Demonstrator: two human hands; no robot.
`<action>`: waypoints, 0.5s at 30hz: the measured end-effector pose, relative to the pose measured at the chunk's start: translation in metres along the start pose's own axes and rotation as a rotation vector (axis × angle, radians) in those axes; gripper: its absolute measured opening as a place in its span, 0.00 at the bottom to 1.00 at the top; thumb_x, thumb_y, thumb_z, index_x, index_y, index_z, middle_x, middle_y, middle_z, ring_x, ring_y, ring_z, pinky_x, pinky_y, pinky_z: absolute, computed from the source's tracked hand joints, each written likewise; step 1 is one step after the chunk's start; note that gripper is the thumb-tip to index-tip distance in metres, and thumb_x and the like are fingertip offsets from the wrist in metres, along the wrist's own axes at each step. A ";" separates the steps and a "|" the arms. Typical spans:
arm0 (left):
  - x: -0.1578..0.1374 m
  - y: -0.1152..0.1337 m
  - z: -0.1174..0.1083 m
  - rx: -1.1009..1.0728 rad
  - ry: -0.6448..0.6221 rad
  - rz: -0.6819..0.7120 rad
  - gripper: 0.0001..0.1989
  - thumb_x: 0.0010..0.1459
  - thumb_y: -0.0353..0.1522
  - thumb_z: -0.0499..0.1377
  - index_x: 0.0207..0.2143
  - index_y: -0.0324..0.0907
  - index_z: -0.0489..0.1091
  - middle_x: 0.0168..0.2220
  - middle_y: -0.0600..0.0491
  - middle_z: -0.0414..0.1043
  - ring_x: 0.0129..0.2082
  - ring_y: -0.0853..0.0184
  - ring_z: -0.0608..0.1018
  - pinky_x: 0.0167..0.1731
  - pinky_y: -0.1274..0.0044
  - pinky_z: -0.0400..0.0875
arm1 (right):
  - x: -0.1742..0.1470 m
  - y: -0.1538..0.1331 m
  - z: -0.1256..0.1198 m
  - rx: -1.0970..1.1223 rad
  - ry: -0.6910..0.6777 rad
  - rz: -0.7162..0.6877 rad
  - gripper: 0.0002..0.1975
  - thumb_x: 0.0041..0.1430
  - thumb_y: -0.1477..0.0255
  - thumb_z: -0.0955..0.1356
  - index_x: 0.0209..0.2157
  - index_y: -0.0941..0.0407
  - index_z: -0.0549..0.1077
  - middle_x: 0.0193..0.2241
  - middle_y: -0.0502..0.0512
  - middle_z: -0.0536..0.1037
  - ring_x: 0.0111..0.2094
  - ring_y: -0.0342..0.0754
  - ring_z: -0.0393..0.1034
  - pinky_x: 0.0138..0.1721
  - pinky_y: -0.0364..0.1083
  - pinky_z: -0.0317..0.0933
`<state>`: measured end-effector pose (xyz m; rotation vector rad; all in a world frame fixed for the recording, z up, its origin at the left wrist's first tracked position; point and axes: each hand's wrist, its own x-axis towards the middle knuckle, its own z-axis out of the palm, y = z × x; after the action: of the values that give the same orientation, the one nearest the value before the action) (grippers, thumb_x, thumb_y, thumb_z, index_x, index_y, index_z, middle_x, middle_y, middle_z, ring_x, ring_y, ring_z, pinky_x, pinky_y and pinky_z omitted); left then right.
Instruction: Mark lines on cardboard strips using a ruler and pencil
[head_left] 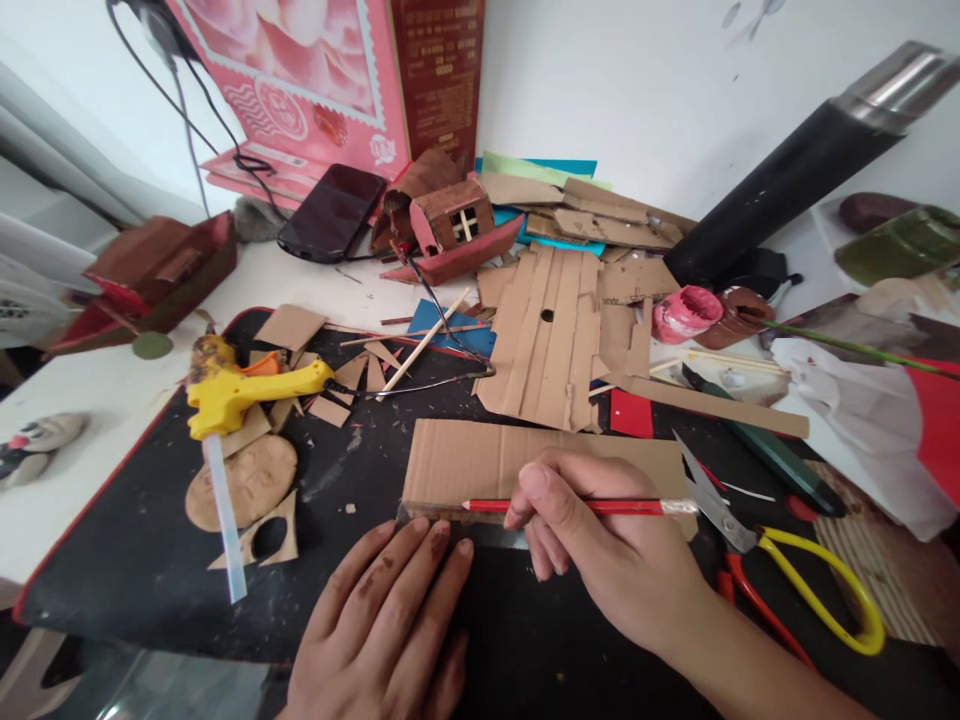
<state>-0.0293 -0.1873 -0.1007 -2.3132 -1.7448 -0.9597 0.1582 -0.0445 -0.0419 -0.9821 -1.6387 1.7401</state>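
Here, my right grip (592, 530) pinches the red pencil (626, 507), tip leftward, along the long axis of the cardboard piece (469, 458). That lies just beyond my left grip (390, 610), fingers slightly spread at its near left edge.

Our left hand (394, 620) is bare, with dark reddish-brown smears (380, 574) spotting the middle of one finger and another stain (439, 538) near the far end of the finger to its right. Our nails look short and rounded. Our right hand (592, 530), also bare, carries a brownish smudge (511, 517) at one fingertip, and its forearm (739, 650) is uncovered down to the near right edge.
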 end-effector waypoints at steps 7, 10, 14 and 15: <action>-0.002 -0.002 0.001 0.000 0.001 -0.010 0.17 0.72 0.29 0.58 0.58 0.38 0.80 0.58 0.45 0.82 0.63 0.59 0.78 0.78 0.67 0.57 | -0.001 0.000 0.000 -0.004 0.023 -0.015 0.25 0.82 0.55 0.67 0.33 0.56 0.80 0.18 0.46 0.72 0.19 0.41 0.68 0.21 0.42 0.61; -0.002 -0.002 0.002 0.005 -0.003 -0.004 0.17 0.72 0.29 0.58 0.58 0.38 0.79 0.58 0.45 0.82 0.64 0.59 0.78 0.78 0.67 0.57 | -0.001 0.001 0.001 -0.014 0.022 -0.012 0.26 0.82 0.54 0.67 0.33 0.55 0.80 0.18 0.46 0.72 0.19 0.42 0.68 0.21 0.42 0.61; -0.001 0.000 0.001 -0.008 0.010 -0.016 0.17 0.73 0.30 0.58 0.58 0.37 0.79 0.58 0.45 0.83 0.64 0.59 0.78 0.78 0.67 0.57 | 0.000 0.003 0.002 -0.021 0.042 -0.028 0.26 0.82 0.54 0.67 0.33 0.55 0.79 0.17 0.46 0.72 0.18 0.41 0.68 0.22 0.42 0.63; -0.001 0.001 0.000 -0.013 0.009 -0.017 0.17 0.73 0.29 0.58 0.58 0.37 0.79 0.58 0.45 0.82 0.63 0.59 0.78 0.78 0.67 0.57 | 0.000 0.003 0.002 -0.019 0.044 -0.030 0.25 0.82 0.54 0.67 0.33 0.55 0.80 0.18 0.46 0.72 0.18 0.41 0.68 0.22 0.42 0.63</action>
<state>-0.0287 -0.1879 -0.1012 -2.3019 -1.7632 -0.9863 0.1569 -0.0458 -0.0451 -0.9929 -1.6369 1.6750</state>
